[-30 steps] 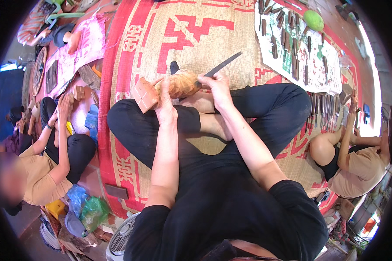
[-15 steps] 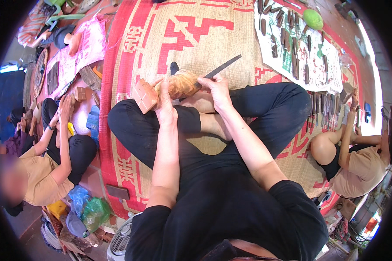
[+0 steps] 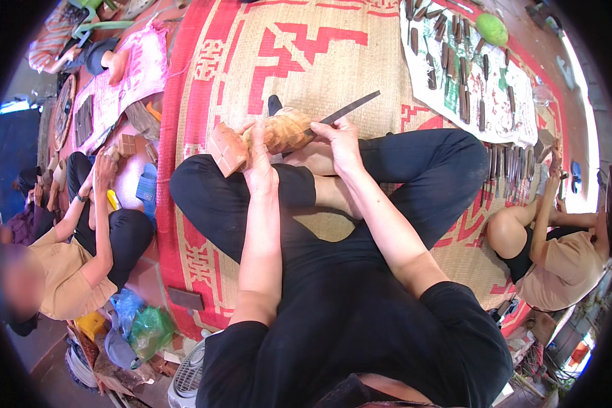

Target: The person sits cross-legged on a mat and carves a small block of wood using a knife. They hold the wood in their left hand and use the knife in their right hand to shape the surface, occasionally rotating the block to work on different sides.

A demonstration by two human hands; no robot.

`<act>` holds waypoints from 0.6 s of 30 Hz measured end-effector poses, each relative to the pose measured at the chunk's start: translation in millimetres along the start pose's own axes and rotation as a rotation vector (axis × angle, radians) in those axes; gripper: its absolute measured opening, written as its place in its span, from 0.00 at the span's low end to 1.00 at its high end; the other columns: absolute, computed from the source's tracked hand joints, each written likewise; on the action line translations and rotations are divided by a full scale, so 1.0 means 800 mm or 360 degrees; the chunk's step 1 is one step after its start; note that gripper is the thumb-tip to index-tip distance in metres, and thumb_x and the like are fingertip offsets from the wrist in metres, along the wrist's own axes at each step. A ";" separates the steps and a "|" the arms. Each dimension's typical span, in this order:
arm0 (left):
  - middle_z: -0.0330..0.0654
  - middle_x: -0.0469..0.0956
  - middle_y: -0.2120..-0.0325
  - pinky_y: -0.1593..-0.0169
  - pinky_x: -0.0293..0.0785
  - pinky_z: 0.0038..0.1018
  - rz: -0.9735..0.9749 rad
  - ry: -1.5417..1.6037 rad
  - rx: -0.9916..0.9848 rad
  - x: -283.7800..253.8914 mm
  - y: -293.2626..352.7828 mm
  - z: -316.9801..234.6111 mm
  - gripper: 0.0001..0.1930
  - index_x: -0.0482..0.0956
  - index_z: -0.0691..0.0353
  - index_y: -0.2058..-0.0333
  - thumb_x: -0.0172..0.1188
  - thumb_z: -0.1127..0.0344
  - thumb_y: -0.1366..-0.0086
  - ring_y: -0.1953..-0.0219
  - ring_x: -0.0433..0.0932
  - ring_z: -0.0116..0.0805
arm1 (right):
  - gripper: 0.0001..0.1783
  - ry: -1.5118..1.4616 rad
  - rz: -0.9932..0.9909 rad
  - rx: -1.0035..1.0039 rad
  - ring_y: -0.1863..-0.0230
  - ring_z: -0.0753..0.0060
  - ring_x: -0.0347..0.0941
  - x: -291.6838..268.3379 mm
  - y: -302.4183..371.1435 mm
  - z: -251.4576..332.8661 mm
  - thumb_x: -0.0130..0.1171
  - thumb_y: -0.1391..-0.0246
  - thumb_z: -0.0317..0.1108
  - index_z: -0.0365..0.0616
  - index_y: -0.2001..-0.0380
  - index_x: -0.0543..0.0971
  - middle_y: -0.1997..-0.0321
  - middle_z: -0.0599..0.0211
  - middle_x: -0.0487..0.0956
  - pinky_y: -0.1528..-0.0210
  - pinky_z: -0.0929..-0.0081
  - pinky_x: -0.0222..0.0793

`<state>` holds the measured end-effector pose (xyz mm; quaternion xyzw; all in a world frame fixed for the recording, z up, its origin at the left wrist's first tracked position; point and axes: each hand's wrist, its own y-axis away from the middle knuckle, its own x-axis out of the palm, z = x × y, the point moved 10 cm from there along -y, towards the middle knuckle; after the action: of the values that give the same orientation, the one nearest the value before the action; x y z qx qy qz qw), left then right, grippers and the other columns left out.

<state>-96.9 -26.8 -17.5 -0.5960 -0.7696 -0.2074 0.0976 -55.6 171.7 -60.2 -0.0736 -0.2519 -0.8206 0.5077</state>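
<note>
Both your hands are busy at the wooden carving (image 3: 289, 129): your left hand (image 3: 258, 163), the nearer one, clasps it beside its blocky, pale-lined base (image 3: 226, 149), while your right hand (image 3: 341, 144), just off its rounder end, pinches a slim, dark, flat bar (image 3: 352, 107). The carving's long axis runs left to right above your crossed legs (image 3: 425, 163), its honey-toned surface lumpy; the bar slants away from its right end, contact unclear.

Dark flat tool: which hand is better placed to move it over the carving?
Probably the right hand: it grips the dark tool beside the carving, while the left hand holds the carving itself.
</note>
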 end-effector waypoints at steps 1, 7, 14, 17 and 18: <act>0.38 0.69 0.62 0.55 0.69 0.27 -0.0003 -0.0073 0.0083 -0.006 -0.004 0.002 0.18 0.68 0.59 0.57 0.65 0.67 0.44 0.60 0.69 0.28 | 0.05 -0.0037 -0.0033 0.0042 0.74 0.78 0.74 -0.005 -0.002 -0.005 0.60 0.52 0.26 0.40 0.70 0.76 0.73 0.66 0.78 0.73 0.82 0.71; 0.38 0.70 0.63 0.58 0.70 0.26 0.0018 0.0009 -0.0095 -0.001 -0.001 0.007 0.18 0.68 0.58 0.57 0.64 0.65 0.44 0.61 0.71 0.29 | 0.06 -0.0270 -0.0185 0.0035 0.76 0.76 0.75 -0.039 -0.015 0.008 0.60 0.51 0.27 0.40 0.69 0.74 0.72 0.64 0.78 0.75 0.83 0.72; 0.38 0.69 0.63 0.61 0.72 0.27 0.0001 -0.0011 -0.0072 0.005 0.004 -0.001 0.19 0.67 0.58 0.57 0.64 0.66 0.44 0.61 0.71 0.29 | 0.07 -0.0029 -0.0038 0.0094 0.75 0.78 0.75 -0.012 -0.009 -0.005 0.62 0.54 0.29 0.40 0.71 0.76 0.73 0.65 0.78 0.74 0.80 0.71; 0.38 0.69 0.63 0.60 0.71 0.27 0.0000 -0.0020 -0.0019 0.003 0.001 0.000 0.20 0.67 0.59 0.57 0.65 0.65 0.44 0.61 0.71 0.29 | 0.08 -0.0178 -0.0221 0.0072 0.77 0.74 0.76 -0.039 -0.018 0.011 0.60 0.53 0.26 0.39 0.70 0.72 0.75 0.61 0.78 0.77 0.83 0.72; 0.38 0.69 0.63 0.60 0.71 0.27 0.0003 -0.0013 -0.0029 0.004 0.002 0.001 0.20 0.67 0.59 0.57 0.65 0.66 0.45 0.61 0.71 0.29 | 0.07 -0.0151 -0.0200 0.0046 0.77 0.75 0.76 -0.038 -0.019 0.014 0.60 0.53 0.26 0.39 0.71 0.73 0.76 0.62 0.78 0.77 0.82 0.71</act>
<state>-96.2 -23.5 -16.8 -0.5985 -0.7675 -0.2117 0.0892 -55.7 207.0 -67.2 -0.0893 -0.2916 -0.8427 0.4437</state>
